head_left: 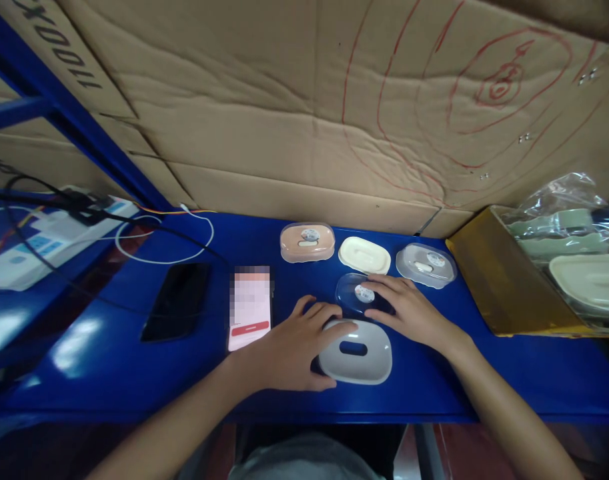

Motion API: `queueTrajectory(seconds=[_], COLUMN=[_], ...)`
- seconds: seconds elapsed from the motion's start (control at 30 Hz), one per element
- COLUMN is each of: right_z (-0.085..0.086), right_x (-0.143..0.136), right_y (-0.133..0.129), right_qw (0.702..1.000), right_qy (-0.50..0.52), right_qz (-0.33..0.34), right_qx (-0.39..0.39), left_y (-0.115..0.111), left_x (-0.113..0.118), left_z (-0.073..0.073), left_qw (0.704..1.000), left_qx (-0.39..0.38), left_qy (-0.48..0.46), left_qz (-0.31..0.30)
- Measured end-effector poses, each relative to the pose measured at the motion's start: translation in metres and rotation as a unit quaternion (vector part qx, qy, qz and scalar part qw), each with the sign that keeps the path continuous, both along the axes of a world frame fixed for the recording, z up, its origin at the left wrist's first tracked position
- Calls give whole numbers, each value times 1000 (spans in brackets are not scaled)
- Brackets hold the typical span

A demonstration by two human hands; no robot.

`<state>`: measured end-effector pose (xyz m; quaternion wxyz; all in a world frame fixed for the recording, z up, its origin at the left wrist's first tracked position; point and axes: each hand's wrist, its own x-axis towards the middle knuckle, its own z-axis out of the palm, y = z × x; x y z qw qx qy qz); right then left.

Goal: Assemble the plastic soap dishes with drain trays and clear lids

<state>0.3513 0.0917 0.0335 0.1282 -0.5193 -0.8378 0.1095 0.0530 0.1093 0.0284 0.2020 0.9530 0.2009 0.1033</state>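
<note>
A grey soap dish (363, 368) with an oval slot lies on the blue tabletop in front of me. My left hand (304, 343) grips its left end, thumb at the near edge and index finger over the far rim. Just behind the dish is a clear plastic lid (348, 288) with a round sticker. My right hand (409, 310) holds the lid's right end between thumb and fingers. Behind them sit a lidded peach soap dish (307, 252), a cream oval tray (364, 255) and a lidded grey soap dish (426, 273).
A lit phone (251, 307) and a dark phone (177, 303) lie to the left. Further left are a power strip (21, 263) and cables. An open carton (509, 280) on the right holds green and cream pieces in plastic. Cardboard (264, 120) walls the back.
</note>
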Motion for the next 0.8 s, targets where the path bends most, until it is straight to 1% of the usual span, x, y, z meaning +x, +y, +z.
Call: queueTrajectory(seconds=[0.17,0.27,0.37,0.5,0.63,0.8], right_z=[-9,-9,-2,11,17,14], right_x=[2,11,26,49,63,70], right_y=[0,-3,-6,-7,-5,0], right_qw=[1000,999,998,995,987,972], right_qy=[22,32,51,67,74,54], right_qz=[-9,-14,-21,-51,-83,-129], right_qx=[-4,-9,-8,46,116,187], left_y=[0,1,3,12,34,70], left_x=[-1,-1,1,9,28,71], left_z=[2,2,-2,-8,-6,-1], left_qw=[1000,1000,1000,999,999,993], left_qx=[-8,-12,-4,26,27,82], left_qy=[4,7,1,-5,-18,-8], left_qz=[-10,-9,0,24,25,85])
